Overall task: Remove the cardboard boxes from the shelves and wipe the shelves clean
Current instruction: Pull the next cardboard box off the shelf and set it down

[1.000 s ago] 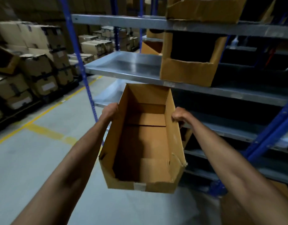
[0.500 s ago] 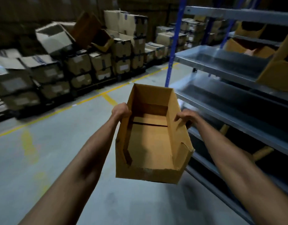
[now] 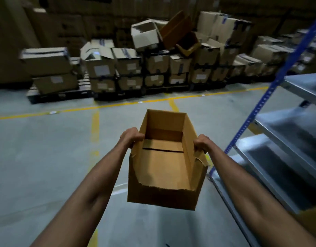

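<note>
Two hands, left hand (image 3: 130, 137) and right hand (image 3: 200, 142), pinch the empty brown open-topped cardboard box (image 3: 165, 166) by its thin side walls; the torn right wall could rip further and the box drop.

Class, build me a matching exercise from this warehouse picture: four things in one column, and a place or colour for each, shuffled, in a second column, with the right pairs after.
Column A
1. open cardboard box
2. floor lines
3. shelf upright
4. stacked boxes

Column B
a. blue
b. held between left hand and right hand
c. on pallets across the aisle
d. yellow

Pairs: 1-b, 2-d, 3-a, 4-c
</note>
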Motion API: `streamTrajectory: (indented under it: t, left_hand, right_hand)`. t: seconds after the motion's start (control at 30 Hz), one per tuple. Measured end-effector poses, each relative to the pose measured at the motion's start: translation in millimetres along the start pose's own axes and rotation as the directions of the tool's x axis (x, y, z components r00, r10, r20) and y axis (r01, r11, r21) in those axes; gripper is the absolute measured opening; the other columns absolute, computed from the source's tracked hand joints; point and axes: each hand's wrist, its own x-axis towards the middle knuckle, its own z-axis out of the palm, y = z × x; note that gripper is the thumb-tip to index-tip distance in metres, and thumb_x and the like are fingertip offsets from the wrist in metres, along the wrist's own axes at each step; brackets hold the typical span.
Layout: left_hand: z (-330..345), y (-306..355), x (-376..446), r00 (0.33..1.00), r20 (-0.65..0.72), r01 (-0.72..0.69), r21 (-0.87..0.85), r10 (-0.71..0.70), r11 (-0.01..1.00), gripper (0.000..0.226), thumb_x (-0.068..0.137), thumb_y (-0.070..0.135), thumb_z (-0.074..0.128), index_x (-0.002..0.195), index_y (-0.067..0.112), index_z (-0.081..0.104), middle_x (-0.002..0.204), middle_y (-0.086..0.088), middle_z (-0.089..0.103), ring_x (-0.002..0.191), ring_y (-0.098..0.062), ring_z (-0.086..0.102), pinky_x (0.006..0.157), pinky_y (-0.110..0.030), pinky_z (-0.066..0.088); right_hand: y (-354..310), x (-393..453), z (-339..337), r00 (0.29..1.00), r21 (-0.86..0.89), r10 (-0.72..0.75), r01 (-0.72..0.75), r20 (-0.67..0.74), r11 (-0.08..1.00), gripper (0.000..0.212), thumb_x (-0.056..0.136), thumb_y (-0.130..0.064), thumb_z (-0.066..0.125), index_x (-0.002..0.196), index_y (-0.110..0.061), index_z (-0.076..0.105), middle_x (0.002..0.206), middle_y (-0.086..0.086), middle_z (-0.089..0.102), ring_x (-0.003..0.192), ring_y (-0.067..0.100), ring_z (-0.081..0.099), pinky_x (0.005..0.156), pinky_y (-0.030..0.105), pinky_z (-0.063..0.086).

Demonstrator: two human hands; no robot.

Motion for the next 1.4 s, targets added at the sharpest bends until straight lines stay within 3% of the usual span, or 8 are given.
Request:
streamTrajectory:
  t: [0.13, 0.3, 0.43, 0.6, 0.77, 1.07, 1.23, 1.4]
  left_hand:
    - [6, -37, 2, 0.987, 0.095, 0.123, 0.054, -0.128, 0.991, 0.019, 0.078, 0.02, 0.063, 0.068, 0.006, 0.055, 0.077, -0.017, 0.065, 0.077, -0.037, 0.07, 0.043, -0.03, 0.049]
    - [39, -73, 6, 0.966, -0.08, 0.257, 0.18, -0.246, 0.949, 0.031, 0.09, 0.027, 0.056, 0.116, 0.01, 0.059, 0.121, -0.013, 0.065, 0.108, -0.036, 0.064, 0.076, -0.038, 0.049]
    - [69, -111, 20, 0.932, -0.09, 0.361, 0.15, -0.351, 0.92, 0.032, 0.09, 0.026, 0.057, 0.118, 0.01, 0.06, 0.12, -0.013, 0.066, 0.108, -0.035, 0.063, 0.076, -0.037, 0.048]
    - [122, -170, 70, 0.903, -0.054, 0.43, 0.135, -0.427, 0.893, 0.032, 0.091, 0.032, 0.059, 0.114, 0.01, 0.059, 0.118, -0.013, 0.065, 0.106, -0.035, 0.063, 0.076, -0.037, 0.049]
    - [209, -246, 139, 0.893, -0.037, 0.449, 0.131, -0.448, 0.884, 0.029, 0.092, 0.03, 0.057, 0.112, 0.009, 0.055, 0.12, -0.013, 0.062, 0.108, -0.035, 0.061, 0.083, -0.041, 0.052]
    - [361, -377, 242, 0.896, -0.044, 0.445, 0.123, -0.443, 0.887, 0.029, 0.092, 0.029, 0.057, 0.111, 0.006, 0.056, 0.12, -0.017, 0.062, 0.109, -0.039, 0.06, 0.085, -0.042, 0.051]
    - [409, -418, 252, 0.9, -0.081, 0.434, 0.085, -0.428, 0.897, 0.012, 0.091, 0.019, 0.058, 0.093, 0.01, 0.049, 0.109, -0.016, 0.063, 0.098, -0.037, 0.061, 0.071, -0.037, 0.045]
    - [434, -432, 243, 0.895, -0.064, 0.442, 0.021, -0.44, 0.897, 0.024, 0.081, 0.011, 0.064, 0.08, 0.013, 0.04, 0.095, -0.013, 0.058, 0.078, -0.028, 0.049, 0.062, -0.034, 0.037]
  right_hand:
    - [-26, 34, 30, 0.993, -0.029, -0.069, 0.073, 0.094, 0.997, 0.021, 0.072, -0.001, 0.069, 0.09, 0.009, 0.07, 0.08, 0.021, 0.069, 0.063, 0.033, 0.068, 0.045, 0.045, 0.057]
    - [-50, 45, 72, 0.976, -0.004, -0.14, 0.143, 0.17, 0.99, 0.02, 0.086, -0.018, 0.062, 0.088, 0.002, 0.058, 0.099, 0.022, 0.058, 0.085, 0.042, 0.064, 0.047, 0.042, 0.055]
    - [-47, 73, 121, 0.944, -0.047, -0.09, 0.111, 0.318, 0.993, 0.03, 0.086, -0.021, 0.064, 0.106, 0.001, 0.058, 0.116, 0.02, 0.061, 0.098, 0.039, 0.065, 0.074, 0.046, 0.061]
    - [-45, 124, 204, 0.961, -0.183, -0.122, 0.17, 0.246, 0.968, 0.032, 0.098, -0.026, 0.058, 0.122, -0.004, 0.057, 0.126, 0.017, 0.059, 0.113, 0.035, 0.061, 0.079, 0.037, 0.051]
    - [-21, 202, 317, 0.967, -0.211, -0.108, 0.158, 0.23, 0.965, 0.026, 0.099, -0.025, 0.059, 0.117, -0.007, 0.058, 0.121, 0.015, 0.06, 0.105, 0.032, 0.063, 0.083, 0.039, 0.054]
    - [28, 306, 494, 0.981, -0.25, -0.141, 0.172, 0.136, 0.953, 0.009, 0.101, -0.019, 0.055, 0.098, -0.011, 0.054, 0.098, 0.007, 0.056, 0.08, 0.022, 0.052, 0.067, 0.031, 0.044]
    - [53, 331, 557, 0.98, -0.254, -0.114, 0.153, 0.162, 0.955, 0.012, 0.102, -0.019, 0.054, 0.094, -0.011, 0.049, 0.098, 0.008, 0.057, 0.078, 0.02, 0.053, 0.066, 0.03, 0.044]
    - [76, 335, 583, 0.974, -0.286, -0.084, 0.143, 0.209, 0.948, 0.011, 0.102, -0.02, 0.054, 0.097, -0.012, 0.049, 0.095, 0.006, 0.052, 0.074, 0.015, 0.052, 0.067, 0.03, 0.044]
